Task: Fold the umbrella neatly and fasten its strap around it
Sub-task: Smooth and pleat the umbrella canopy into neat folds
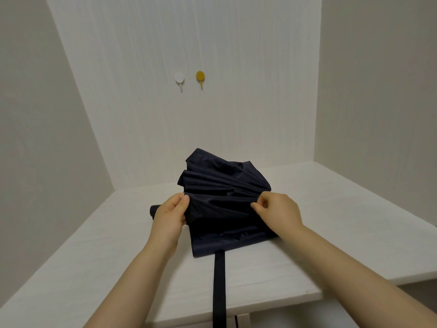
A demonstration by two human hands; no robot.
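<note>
A dark navy collapsed umbrella (224,185) lies on the white table (331,209), its canopy bunched in loose pleats. My left hand (169,215) pinches the left edge of the fabric between thumb and fingers. My right hand (276,209) pinches a pleat on the right side. The umbrella's black handle end (154,209) pokes out to the left behind my left hand. Its long dark strap (219,285) runs from the canopy's near edge toward me and hangs over the table's front edge, unfastened.
The table sits in a white-walled corner. A white hook (179,79) and a yellow hook (200,78) are fixed on the back wall above. The table's front edge (260,301) is close to my forearms.
</note>
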